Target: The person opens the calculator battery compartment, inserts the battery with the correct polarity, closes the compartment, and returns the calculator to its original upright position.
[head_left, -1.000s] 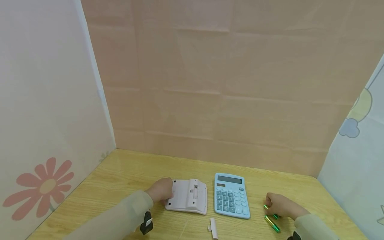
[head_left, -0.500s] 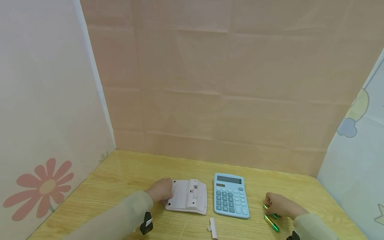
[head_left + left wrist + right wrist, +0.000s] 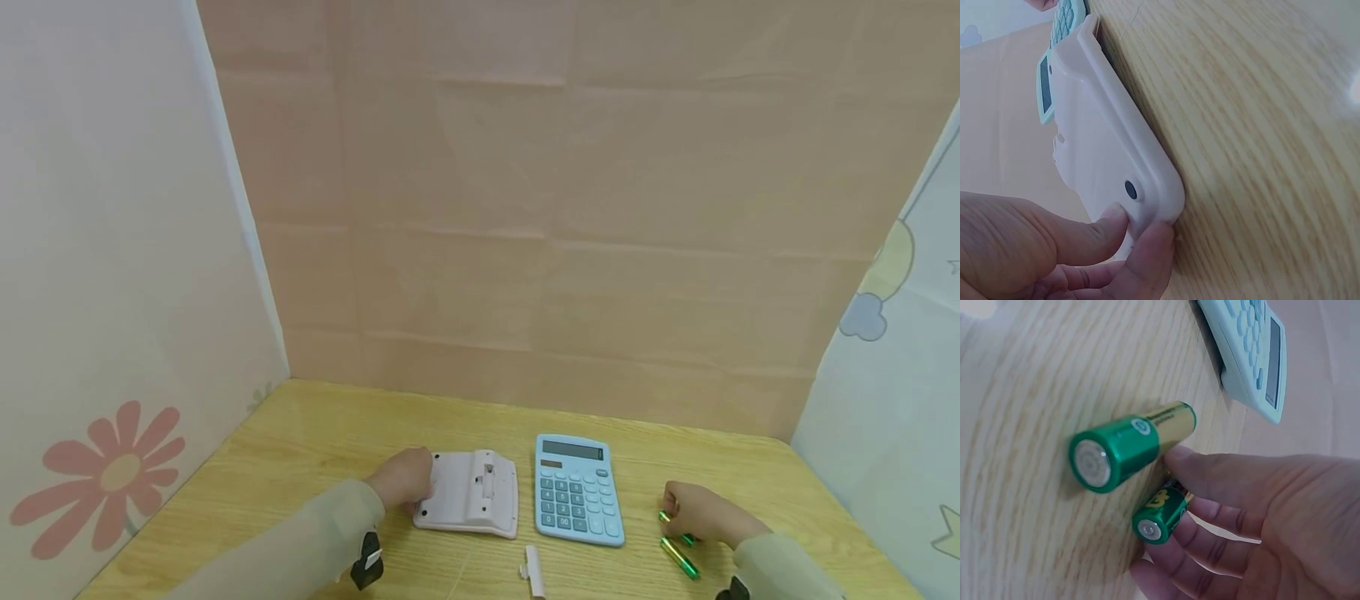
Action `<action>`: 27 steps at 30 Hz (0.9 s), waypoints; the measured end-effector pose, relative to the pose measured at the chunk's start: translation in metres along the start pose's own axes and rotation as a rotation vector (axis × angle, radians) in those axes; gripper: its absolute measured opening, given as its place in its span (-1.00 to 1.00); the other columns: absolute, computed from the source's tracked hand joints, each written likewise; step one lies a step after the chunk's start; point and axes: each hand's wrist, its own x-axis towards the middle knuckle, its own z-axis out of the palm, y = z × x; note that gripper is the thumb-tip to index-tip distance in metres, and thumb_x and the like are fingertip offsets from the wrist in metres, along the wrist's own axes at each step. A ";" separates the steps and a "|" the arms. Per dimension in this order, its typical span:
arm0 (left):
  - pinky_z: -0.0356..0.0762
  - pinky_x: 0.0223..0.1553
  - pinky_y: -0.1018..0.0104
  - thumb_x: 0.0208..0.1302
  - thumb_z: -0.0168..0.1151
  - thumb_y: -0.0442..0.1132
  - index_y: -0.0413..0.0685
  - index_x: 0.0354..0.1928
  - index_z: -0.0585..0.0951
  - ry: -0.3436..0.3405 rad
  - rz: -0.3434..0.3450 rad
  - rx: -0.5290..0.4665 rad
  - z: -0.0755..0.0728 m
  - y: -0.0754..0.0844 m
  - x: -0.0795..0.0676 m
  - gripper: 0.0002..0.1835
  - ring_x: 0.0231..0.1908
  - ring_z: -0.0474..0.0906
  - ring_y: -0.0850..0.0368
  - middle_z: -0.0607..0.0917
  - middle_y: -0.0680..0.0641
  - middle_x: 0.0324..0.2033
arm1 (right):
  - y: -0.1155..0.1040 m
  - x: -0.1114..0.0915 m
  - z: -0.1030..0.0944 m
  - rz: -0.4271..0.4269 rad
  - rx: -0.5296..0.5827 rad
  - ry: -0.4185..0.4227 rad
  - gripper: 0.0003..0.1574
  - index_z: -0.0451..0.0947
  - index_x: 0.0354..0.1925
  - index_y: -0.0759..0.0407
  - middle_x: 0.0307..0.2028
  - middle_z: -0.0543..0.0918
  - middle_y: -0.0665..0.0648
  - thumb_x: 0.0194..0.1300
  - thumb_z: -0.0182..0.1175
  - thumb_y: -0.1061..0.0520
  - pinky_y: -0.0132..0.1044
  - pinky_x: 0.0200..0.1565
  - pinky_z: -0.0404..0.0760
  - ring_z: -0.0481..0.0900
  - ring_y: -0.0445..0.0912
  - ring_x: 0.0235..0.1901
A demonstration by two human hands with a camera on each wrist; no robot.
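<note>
A pale pinkish calculator (image 3: 455, 493) lies face down on the wooden table, its small battery compartment (image 3: 489, 481) uncovered. My left hand (image 3: 405, 477) pinches its left edge, the thumb on the back near a black rubber foot (image 3: 1131, 189) and the fingers at the rim. At the right, my right hand (image 3: 701, 510) curls its thumb and fingers round a green and gold battery (image 3: 1159, 517), which lies low by the tabletop. A second battery (image 3: 1119, 453) of the same kind lies just beside the thumb, nearer the front edge.
Between the hands lies a blue calculator (image 3: 579, 490), keys up. A narrow pinkish battery cover (image 3: 533, 571) lies in front of it. Sheets hang along the back (image 3: 525, 250) and both sides of the table (image 3: 360, 417).
The head view shifts slightly. Both hands, the calculators, the cover and the batteries keep their places.
</note>
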 end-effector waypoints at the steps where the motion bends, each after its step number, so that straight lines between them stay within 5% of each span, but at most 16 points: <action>1: 0.34 -0.70 0.50 0.16 0.24 -0.44 -0.29 -0.36 0.53 0.001 -0.001 0.000 0.001 0.000 0.000 -0.94 -0.74 0.50 0.22 0.52 -0.06 -0.68 | 0.001 0.000 0.000 -0.005 0.000 -0.003 -0.64 0.30 -0.39 0.20 -0.52 0.37 0.07 0.10 0.36 0.30 -0.42 -0.54 0.30 0.30 -0.13 -0.59; 17: 0.31 -0.71 0.52 0.16 0.26 -0.42 -0.30 -0.36 0.55 0.017 0.011 0.022 0.006 -0.004 0.004 -0.92 -0.77 0.45 0.25 0.51 -0.05 -0.70 | -0.009 0.001 -0.002 -0.019 -0.070 0.051 -0.74 0.32 -0.38 0.19 -0.50 0.42 0.07 0.18 0.24 0.35 -0.37 -0.51 0.34 0.36 -0.11 -0.55; 27: 0.33 -0.71 0.50 0.18 0.26 -0.41 -0.32 -0.31 0.55 0.005 0.013 0.000 0.005 -0.005 0.004 -0.90 -0.76 0.48 0.23 0.52 -0.06 -0.69 | -0.054 0.013 -0.018 -0.161 0.041 0.074 -0.73 0.37 -0.24 0.26 -0.42 0.46 0.12 0.25 0.27 0.18 -0.18 -0.46 0.54 0.46 -0.06 -0.49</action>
